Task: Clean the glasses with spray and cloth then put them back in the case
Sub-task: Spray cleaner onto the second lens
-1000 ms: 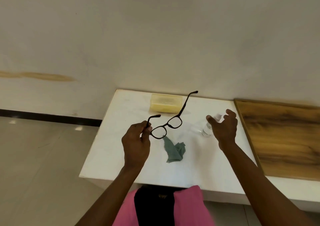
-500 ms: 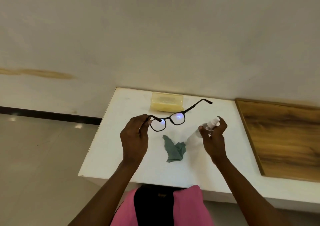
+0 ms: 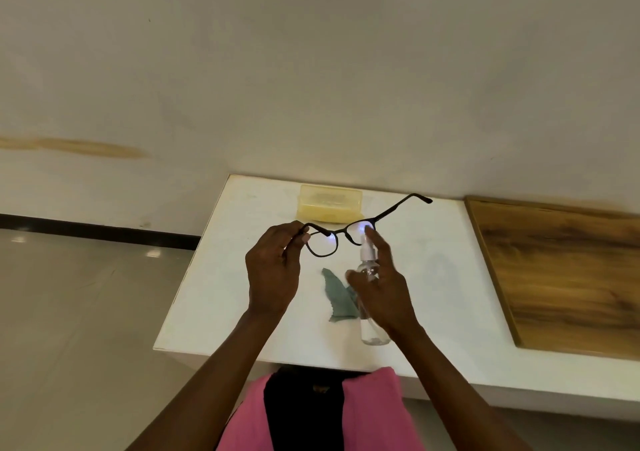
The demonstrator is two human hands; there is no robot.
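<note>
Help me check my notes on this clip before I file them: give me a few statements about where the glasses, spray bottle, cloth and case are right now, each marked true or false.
1. The left hand holds the glasses above the table. True.
2. The spray bottle stands alone on the table. False: the right hand grips it, nozzle toward a lens.
3. The cloth lies on the table. True.
4. The glasses are folded shut. False: both arms are open.
5. The case sits at the table's far edge. True.
</note>
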